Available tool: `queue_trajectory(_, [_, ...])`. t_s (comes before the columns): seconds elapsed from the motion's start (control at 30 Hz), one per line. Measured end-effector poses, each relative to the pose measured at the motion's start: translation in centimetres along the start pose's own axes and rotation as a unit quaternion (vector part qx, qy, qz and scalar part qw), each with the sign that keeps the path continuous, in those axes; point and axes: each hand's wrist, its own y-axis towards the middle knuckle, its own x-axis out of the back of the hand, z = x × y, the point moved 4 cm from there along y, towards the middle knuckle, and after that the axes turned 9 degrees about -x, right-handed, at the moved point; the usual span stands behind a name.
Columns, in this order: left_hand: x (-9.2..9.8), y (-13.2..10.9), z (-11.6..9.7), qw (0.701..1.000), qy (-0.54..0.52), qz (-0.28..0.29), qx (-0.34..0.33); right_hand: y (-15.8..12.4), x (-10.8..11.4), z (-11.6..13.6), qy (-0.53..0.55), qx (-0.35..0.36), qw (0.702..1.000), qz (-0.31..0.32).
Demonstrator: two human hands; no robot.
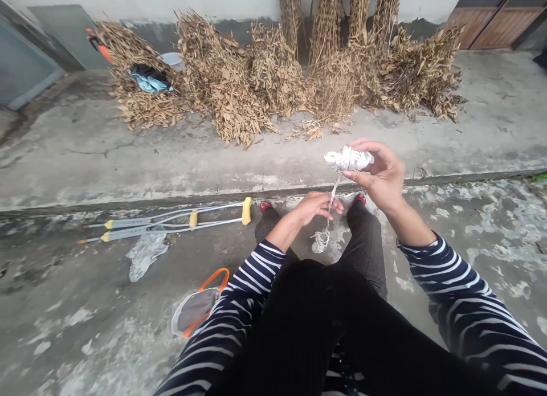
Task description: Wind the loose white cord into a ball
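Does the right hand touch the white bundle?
Touching. The head view shows the right hand holding the white bundle, with the fingers pressed on it and no gap between them.

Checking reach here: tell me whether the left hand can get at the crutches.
Probably yes. The left hand pinches a white cord, which it would likely release first, and the crutches' yellow grip lies on the ground just beside the left knee, with nothing between them.
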Motion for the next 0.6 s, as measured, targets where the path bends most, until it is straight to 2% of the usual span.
queue_trajectory(0.07, [2.1,0.1,0.2,0.997,0.068,-0.046,0.016,0.5,0.4,1.1,0.015,0.020,1.000,-0.017])
queue_trajectory(0.13, [4.0,0.1,0.3,0.992,0.090,-0.088,0.017,1.1,1.0,1.9,0.019,0.033,0.999,-0.038])
queue_trajectory(0.23, [5.5,0.0,-0.5,0.974,0.117,-0.183,-0.060,2.0,1.8,2.1,0.004,0.032,0.997,-0.063])
queue_trajectory(0.3, [4.7,0.2,-1.7,0.958,0.142,-0.212,-0.135,2.3,1.9,1.9,-0.010,0.025,0.997,-0.069])
queue_trajectory(0.43, [0.0,2.1,-3.5,0.949,0.129,-0.172,-0.232,2.2,0.6,1.7,-0.012,0.006,0.998,-0.057])
queue_trajectory(0.53, [-2.4,3.5,-3.3,0.951,0.100,-0.184,-0.226,2.4,-0.5,2.2,-0.016,0.010,0.999,-0.045])
queue_trajectory(0.6, [-3.3,3.3,-2.5,0.960,0.086,-0.175,-0.199,3.0,-0.7,2.4,-0.032,0.021,0.998,-0.043])
